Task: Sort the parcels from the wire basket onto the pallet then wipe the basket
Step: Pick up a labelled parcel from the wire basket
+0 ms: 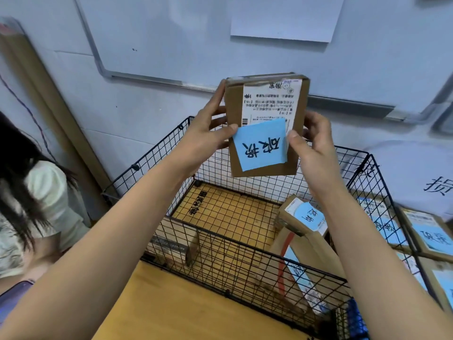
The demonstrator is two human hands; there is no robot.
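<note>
Left hand (208,128) and right hand (312,141) gripping upright cardboard parcel (267,123) by its side edges, arms outstretched above wire basket (245,266)

Single head-worn wide-angle view, forward and down, close above the wire basket (147,157) beside the wall (147,106)

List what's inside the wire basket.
A small parcel rests atop a larger parcel, both blue-noted, at the right of the wire basket. The right forearm hides anything beyond them.

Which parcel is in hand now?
The upright parcel with the blue note, gripped by left hand and right hand above the wire basket; the other parcels lie below.
</note>
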